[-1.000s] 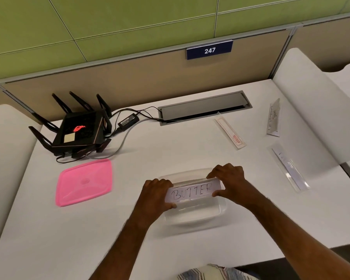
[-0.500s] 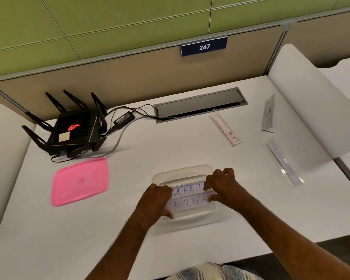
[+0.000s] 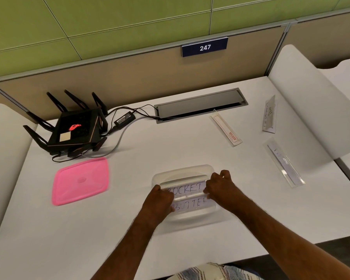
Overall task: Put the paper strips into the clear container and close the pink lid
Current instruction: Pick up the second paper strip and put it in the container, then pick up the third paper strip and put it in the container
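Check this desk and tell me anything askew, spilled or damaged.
Nothing spilled or damaged. Three strips lie scattered at different angles on the desk's right side, outside the clear container. The pink lid lies off, to the left.

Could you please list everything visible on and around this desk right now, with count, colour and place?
clear container: one, transparent, front centre of desk.
paper strips: two, white, lettered, in the container.
pink lid: one, left of the container.
loose strips: three, whitish, right half.
router: one, black, back left.
power adapter: one, black, beside router.
cable hatch: one, grey, back centre.
number plate: one, blue, on partition.
left hand: grip on strip ends.
right hand: likewise.
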Demonstrator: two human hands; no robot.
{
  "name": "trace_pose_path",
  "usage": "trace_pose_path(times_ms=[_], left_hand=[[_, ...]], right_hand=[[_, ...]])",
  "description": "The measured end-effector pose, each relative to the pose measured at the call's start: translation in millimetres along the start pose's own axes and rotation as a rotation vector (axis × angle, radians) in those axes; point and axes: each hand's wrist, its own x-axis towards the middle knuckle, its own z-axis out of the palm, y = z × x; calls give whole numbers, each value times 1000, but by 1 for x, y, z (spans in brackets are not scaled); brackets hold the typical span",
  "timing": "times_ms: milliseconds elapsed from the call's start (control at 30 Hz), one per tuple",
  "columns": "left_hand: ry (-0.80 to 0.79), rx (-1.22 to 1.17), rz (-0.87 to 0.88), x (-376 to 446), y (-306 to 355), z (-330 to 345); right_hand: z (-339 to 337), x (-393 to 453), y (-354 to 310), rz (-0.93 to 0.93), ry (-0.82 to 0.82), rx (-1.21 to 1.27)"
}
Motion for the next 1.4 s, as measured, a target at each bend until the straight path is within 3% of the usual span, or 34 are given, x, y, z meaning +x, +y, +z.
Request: trace_pose_path(times_ms=[333,700,833,1000,1133,1400], left_hand=[[-22,64,-48,1,2,13],[23,-80,-154,4,6,15],[115,-141,-118,8,7,0],[260,-244,-175,20,16,-22],[376,-338,-179,35,24,-36],[395,-423,-141,99,27,-68]], right_hand=[[9,-1,-5,-9,43,2],[11,-1,-2,-12,76,44],[9,-3,-2,-11,242,195],[-3,0,6,125,422,479],[-6,5,28,225,407,583],[1,9,84,367,401,650]])
